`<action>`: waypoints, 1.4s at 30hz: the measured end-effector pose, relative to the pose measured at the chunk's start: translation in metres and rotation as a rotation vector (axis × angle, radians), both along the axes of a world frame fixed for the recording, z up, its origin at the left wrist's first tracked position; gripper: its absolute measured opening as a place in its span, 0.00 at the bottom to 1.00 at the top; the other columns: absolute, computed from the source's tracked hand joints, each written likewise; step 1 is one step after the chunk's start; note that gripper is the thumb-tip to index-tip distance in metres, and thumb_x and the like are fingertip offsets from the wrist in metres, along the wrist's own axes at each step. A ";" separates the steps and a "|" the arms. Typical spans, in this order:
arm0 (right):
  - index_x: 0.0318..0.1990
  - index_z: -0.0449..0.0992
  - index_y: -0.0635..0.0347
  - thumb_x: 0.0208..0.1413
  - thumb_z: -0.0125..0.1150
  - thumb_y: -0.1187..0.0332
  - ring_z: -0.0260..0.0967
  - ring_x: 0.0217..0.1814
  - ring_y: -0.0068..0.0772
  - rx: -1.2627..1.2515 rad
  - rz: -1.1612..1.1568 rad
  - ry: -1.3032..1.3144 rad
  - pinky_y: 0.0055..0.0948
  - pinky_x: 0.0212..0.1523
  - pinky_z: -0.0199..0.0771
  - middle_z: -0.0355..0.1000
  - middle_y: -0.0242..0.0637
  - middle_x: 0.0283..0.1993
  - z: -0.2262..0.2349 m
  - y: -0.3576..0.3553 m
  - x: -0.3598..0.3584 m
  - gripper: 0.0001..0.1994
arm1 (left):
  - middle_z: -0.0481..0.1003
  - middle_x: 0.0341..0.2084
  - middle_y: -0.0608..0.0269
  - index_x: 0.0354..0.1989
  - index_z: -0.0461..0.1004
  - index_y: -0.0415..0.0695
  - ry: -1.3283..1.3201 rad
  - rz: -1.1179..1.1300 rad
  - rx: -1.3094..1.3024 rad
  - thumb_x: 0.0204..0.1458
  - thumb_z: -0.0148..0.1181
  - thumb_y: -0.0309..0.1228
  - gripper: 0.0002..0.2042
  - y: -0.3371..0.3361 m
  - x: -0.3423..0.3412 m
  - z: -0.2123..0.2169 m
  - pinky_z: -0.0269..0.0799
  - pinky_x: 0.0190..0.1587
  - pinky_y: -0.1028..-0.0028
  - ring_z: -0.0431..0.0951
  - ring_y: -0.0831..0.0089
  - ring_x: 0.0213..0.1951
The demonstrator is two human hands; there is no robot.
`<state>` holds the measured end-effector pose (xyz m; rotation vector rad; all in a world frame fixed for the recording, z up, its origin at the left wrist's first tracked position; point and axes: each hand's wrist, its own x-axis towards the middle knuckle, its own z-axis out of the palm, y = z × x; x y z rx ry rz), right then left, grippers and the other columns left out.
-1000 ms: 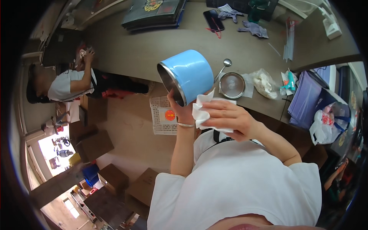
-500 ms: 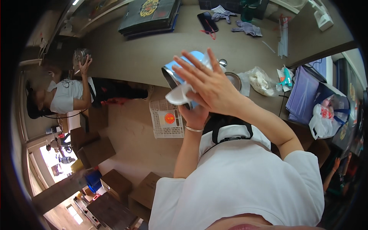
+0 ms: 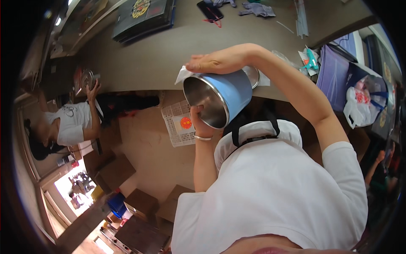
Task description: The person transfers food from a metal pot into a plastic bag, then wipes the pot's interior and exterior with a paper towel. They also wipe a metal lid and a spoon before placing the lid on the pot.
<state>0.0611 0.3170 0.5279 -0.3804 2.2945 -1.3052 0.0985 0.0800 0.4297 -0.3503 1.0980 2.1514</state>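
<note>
A light blue metal pot (image 3: 237,95) with a shiny steel inside is held tilted in front of my chest, its mouth toward the lower left. My left hand (image 3: 201,123) grips the lower part of its rim, thumb inside the mouth and fingers hidden underneath. Across the top of the outer wall lies my right hand (image 3: 220,61), palm down with the fingers together. A white cloth (image 3: 182,75) sticks out from under those fingers, pressed on the pot near the rim. Partly hidden behind the pot, a round steel-rimmed lid (image 3: 253,76) lies on the table.
On the table (image 3: 139,67) are a stack of dark boxes (image 3: 144,19), a phone (image 3: 210,11), gloves (image 3: 257,9) and a teal glue gun (image 3: 311,59). A white plastic crate (image 3: 175,127) stands on the floor. At left another person (image 3: 76,120) handles a round steel-rimmed thing.
The pot has turned so its open mouth and steel inside show. My right hand moved from in front of it to its top side, with the cloth. The view has shifted slightly.
</note>
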 end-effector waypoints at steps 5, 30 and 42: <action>0.66 0.62 0.47 0.59 0.20 0.30 0.33 0.78 0.41 -0.054 -0.091 0.282 0.50 0.74 0.32 0.51 0.33 0.73 -0.008 -0.015 0.006 0.41 | 0.73 0.42 0.58 0.49 0.68 0.41 0.035 0.135 -0.010 0.48 0.49 0.39 0.21 0.021 -0.001 0.022 0.73 0.49 0.66 0.76 0.64 0.45; 0.72 0.47 0.53 0.65 0.35 0.45 0.33 0.78 0.45 0.194 -0.250 0.694 0.58 0.72 0.23 0.46 0.42 0.74 0.035 -0.020 0.123 0.33 | 0.63 0.60 0.46 0.67 0.51 0.40 0.320 -0.008 0.034 0.31 0.62 0.49 0.50 0.060 -0.013 0.069 0.64 0.63 0.56 0.66 0.51 0.60; 0.66 0.59 0.61 0.67 0.39 0.48 0.59 0.67 0.41 -0.940 -0.738 -0.130 0.34 0.67 0.56 0.62 0.46 0.65 -0.030 0.008 0.086 0.30 | 0.67 0.55 0.47 0.60 0.61 0.33 0.782 -0.007 0.015 0.40 0.58 0.53 0.42 0.047 -0.033 0.038 0.64 0.59 0.61 0.69 0.56 0.56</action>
